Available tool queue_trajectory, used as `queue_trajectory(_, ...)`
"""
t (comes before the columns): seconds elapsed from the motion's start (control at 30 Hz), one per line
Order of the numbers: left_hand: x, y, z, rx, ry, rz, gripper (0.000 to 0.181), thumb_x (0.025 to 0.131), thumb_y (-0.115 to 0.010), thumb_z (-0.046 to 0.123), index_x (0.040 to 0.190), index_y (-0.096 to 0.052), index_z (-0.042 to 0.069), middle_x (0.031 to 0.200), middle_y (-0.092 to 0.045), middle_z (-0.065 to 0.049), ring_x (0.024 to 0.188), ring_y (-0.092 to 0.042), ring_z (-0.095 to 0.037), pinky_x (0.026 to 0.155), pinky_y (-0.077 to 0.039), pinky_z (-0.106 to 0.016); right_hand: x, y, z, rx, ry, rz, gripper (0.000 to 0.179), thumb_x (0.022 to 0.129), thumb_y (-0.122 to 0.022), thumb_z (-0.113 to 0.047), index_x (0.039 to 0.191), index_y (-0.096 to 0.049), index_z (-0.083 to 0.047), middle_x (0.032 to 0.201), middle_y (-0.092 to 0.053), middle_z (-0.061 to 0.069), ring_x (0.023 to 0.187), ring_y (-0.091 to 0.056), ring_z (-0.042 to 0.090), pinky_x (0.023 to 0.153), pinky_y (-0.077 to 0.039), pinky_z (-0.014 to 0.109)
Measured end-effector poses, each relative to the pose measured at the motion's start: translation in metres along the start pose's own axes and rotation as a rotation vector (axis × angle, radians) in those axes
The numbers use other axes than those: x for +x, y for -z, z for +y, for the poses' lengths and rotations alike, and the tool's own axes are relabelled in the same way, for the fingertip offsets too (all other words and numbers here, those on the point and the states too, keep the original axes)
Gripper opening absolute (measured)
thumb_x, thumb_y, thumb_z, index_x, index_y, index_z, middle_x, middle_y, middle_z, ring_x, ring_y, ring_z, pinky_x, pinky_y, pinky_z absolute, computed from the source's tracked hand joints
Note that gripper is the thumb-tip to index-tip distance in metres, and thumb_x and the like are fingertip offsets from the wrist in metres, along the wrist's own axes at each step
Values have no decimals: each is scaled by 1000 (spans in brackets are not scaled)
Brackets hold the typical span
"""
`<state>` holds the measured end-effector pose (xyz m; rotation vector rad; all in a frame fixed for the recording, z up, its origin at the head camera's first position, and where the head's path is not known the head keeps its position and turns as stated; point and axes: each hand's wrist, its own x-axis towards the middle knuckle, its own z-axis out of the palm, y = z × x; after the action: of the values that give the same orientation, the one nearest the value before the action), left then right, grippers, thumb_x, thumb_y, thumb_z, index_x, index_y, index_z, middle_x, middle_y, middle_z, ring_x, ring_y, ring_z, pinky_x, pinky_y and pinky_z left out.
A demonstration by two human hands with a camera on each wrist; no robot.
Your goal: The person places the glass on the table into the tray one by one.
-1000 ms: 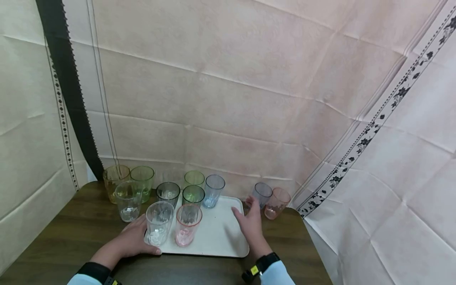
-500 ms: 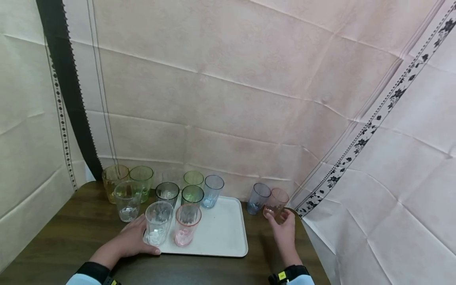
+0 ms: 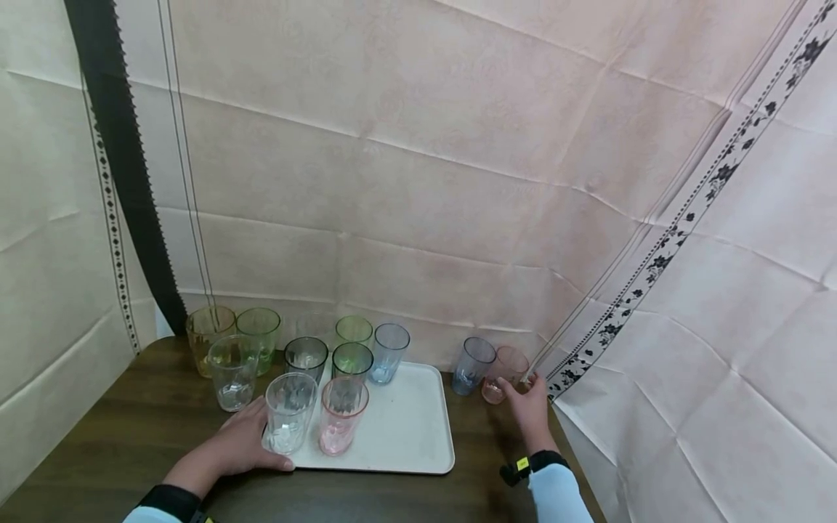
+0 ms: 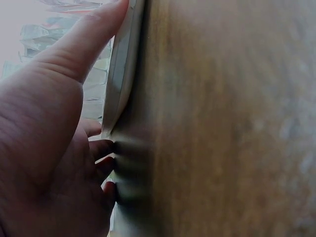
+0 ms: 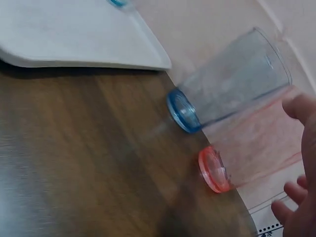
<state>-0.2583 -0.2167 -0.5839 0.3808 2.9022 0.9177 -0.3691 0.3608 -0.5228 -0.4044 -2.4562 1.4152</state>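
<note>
A white tray (image 3: 415, 418) lies on the wooden table. My left hand (image 3: 238, 443) holds its front-left corner, thumb along the front rim and fingers at the left side. Beyond the tray's right edge, my right hand (image 3: 531, 408) reaches to a pink glass (image 3: 511, 360), thumb and fingers spread to either side of it. In the right wrist view the thumb overlaps the upright pink glass (image 5: 261, 143), while a gap shows between the fingers and its wall; thumb contact cannot be told. A blue glass (image 3: 474, 367) stands just left of it.
On the tray stand several glasses, among them a clear glass (image 3: 290, 414), another pink glass (image 3: 343, 418) and a light-blue glass (image 3: 390, 352). Left of it are a yellow glass (image 3: 208, 341), a green glass (image 3: 259, 338) and a clear glass (image 3: 233, 374). A cloth curtain (image 3: 366, 181) hangs behind.
My right hand has moved from beside the blue glass, over the tray's right edge, rightward to the pink glass, then slightly farther back around it. My left hand has stayed at the tray corner.
</note>
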Motion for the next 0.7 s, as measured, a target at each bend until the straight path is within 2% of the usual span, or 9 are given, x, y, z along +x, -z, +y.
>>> queue_trajectory(0.1,0,0,-1,-1,3,-2,138,64,-84,74,158,-31,-11,161,-27,-37,146,-19,-56,113,-22,-74,9,1,-2,22,-9,-66,115,90,-79,-43,169,-1,-10,168,-18,25,149,-28,41,117,-33,61)
queue_trajectory(0.23,0,0,-1,8,-18,14,136,65,-84,74,157,-33,-12,160,-29,-37,145,-20,-57,112,-23,-75,18,1,-5,44,3,-104,121,87,-81,-48,169,1,-13,170,-18,21,151,-24,40,118,-32,59)
queue_trajectory(0.5,0,-1,-3,-2,-17,2,134,65,-84,74,158,-34,-9,161,-29,-36,146,-20,-56,112,-22,-75,21,-1,-9,70,30,-105,117,89,-80,-45,169,-2,-13,167,-24,22,148,-30,40,117,-35,59)
queue_trajectory(0.7,2,-3,-5,-9,-15,4,136,63,-84,74,158,-33,-9,161,-29,-35,147,-19,-56,113,-21,-75,21,-3,-10,71,18,-84,109,91,-79,-43,169,-9,-12,163,-29,21,146,-32,39,116,-37,59)
